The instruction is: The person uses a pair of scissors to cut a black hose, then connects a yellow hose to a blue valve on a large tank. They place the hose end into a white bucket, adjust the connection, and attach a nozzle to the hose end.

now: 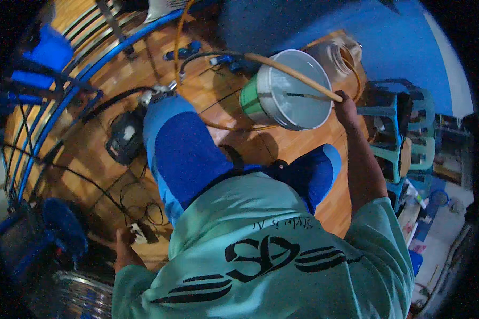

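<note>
The right hand [345, 103] has its fingers clamped on one long tan stick [292, 74], which dips into one white plastic bucket [282, 93] just beside them. The left hand [126, 239] has its fingers closed on one small white plug [138, 233].

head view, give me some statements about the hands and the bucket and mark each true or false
1. The right hand holds a long tan stick that reaches across the bucket's mouth. True.
2. The bucket is red outside. False: its outer wall is green and its inside is white.
3. The left hand is down at a small white plug block with black cables on the wooden floor. True.
4. Both hands grip the bucket's rim. False: the left hand is far from it, low at the person's left.
5. The person wears a pale green shirt and blue trousers. True.
</note>
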{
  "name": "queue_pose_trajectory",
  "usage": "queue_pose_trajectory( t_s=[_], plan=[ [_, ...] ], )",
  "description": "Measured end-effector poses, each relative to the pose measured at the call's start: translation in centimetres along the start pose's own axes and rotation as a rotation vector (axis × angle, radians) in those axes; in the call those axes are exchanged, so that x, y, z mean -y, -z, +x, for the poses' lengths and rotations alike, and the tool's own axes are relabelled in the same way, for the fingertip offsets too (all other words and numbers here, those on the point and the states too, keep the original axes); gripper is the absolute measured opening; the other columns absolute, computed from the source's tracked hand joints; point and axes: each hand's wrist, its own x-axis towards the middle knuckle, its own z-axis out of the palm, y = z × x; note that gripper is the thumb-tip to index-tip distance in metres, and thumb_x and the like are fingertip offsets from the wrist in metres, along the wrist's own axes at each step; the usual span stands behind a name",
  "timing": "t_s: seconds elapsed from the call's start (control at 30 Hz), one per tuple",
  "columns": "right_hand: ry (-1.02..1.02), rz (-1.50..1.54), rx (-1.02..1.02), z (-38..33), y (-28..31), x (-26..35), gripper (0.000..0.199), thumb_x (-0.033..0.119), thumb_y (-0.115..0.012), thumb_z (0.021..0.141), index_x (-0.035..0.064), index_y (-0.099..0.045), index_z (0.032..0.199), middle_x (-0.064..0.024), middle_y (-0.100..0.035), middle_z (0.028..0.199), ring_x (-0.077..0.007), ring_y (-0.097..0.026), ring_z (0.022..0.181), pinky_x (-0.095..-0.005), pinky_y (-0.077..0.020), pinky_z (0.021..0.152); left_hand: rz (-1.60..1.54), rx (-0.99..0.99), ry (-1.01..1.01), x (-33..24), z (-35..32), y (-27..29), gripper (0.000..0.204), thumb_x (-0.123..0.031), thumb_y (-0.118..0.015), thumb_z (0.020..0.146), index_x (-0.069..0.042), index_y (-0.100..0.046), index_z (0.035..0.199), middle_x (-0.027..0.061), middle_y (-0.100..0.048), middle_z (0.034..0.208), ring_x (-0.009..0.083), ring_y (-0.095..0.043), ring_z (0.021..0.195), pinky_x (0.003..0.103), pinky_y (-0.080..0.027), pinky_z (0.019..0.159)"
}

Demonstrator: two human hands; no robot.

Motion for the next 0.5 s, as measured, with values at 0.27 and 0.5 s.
queue_pose_trajectory(
  t_s=[0.27,0.5],
  plan=[
    [-0.083,0.069,-0.101,-2.2,-3.4,0.9,0.023,0.011,-0.052,0.09,0.0042,-0.063,0.108,-0.0177,-0.067,0.098,-0.0329,-0.065,0.091,-0.0408,-0.051,0.078,0.047,-0.104,-0.274,-3.2,-0.1,-0.2,0.041,-0.024,-0.069,0.086,-0.004,-0.053,0.118,0.0112,-0.063,0.096,0.0211,-0.06,0.076,0.033,-0.046,0.066],
    [-0.32,-0.078,0.011,-2.8,-2.0,-3.9,0.029,0.031,-0.055,0.093,0.0064,-0.066,0.104,-0.0146,-0.068,0.085,-0.0326,-0.065,0.083,-0.0417,-0.0506,0.069,0.236,-0.443,-0.562,-7.6,0.7,1.2,0.066,-0.033,-0.068,0.083,-0.004,-0.047,0.139,0.02,-0.067,0.111,0.0258,-0.069,0.084,0.035,-0.054,0.074]
  ],
)
